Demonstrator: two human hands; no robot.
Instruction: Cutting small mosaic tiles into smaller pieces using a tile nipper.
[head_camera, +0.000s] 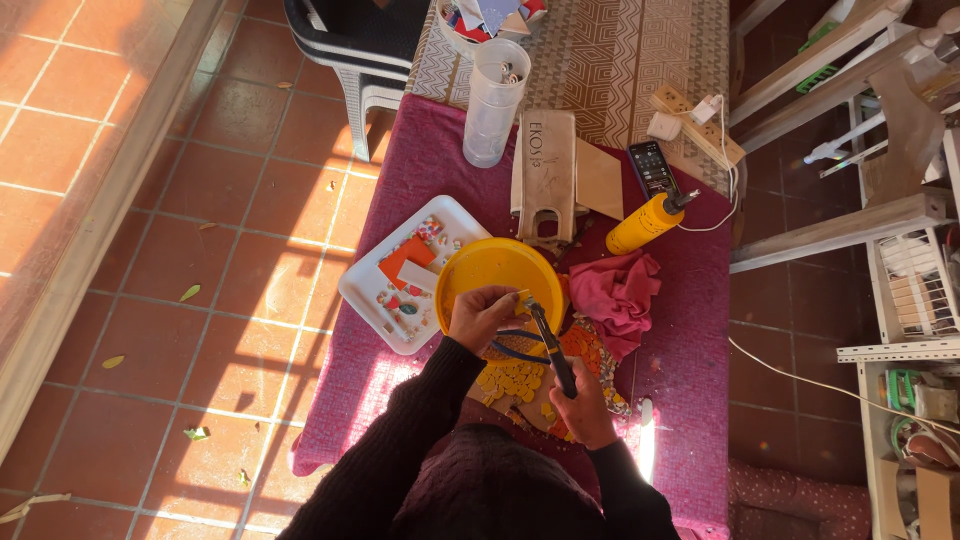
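Sunlit tiled patio, table (690, 330) w/ magenta cloth. Head view: left hand (481, 317) pinches a small yellow tile piece (521, 295) just above the yellow bowl (490, 270) rim. Right hand (582, 404) clenched on nippers (550, 345), tips right at the piece. Below both grips: mosaic board (530, 385). Left of left grip: white tray (380, 290); right of it: pink rag (620, 295), yellow bottle (645, 222).

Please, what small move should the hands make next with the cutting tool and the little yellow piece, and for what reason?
Probably squeeze the dark-handled nippers closed. The right hand grips their handles, and their head meets the small yellow tile piece that the left hand pinches beside the round yellow plastic bowl. Small yellow tile pieces already lie on the mosaic below, so a cut seems due.
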